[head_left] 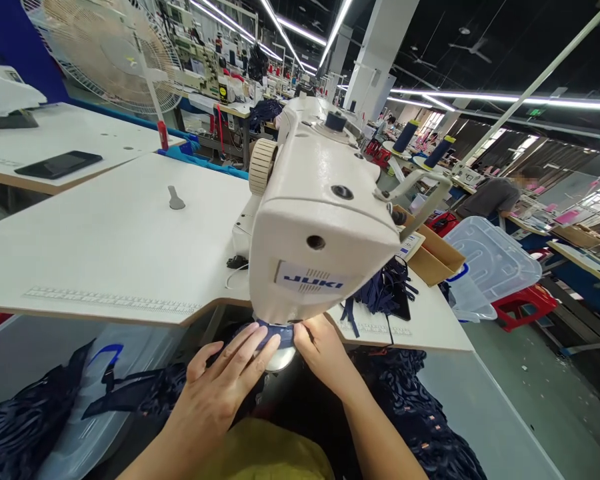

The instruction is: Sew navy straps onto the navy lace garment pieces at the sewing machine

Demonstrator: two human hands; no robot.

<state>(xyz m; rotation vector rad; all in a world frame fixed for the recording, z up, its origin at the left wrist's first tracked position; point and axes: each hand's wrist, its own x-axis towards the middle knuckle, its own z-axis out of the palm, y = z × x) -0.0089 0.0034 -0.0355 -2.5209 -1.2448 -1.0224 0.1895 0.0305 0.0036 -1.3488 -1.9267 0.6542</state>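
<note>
A white JUKI sewing machine (320, 220) stands right in front of me, its head hiding the needle area. Under it, a piece of navy fabric (280, 335) lies over the round, shiny end of the machine bed (281, 360). My left hand (225, 380) rests on this fabric from the left, fingers stretched out and slightly apart, fingertips pressing it down. On the other side, my right hand (323, 350) pinches the fabric's right edge between thumb and curled fingers. Dark patterned navy garments (405, 400) hang below the table edge at the right.
Navy straps (380, 290) are bundled on the tabletop (105, 233) beside a cardboard box (435, 250). Clear plastic bins (490, 257) stand at right and lower left. A phone (59, 164) and a large fan (113, 50) are at left. Further off, a person (493, 197) sits working.
</note>
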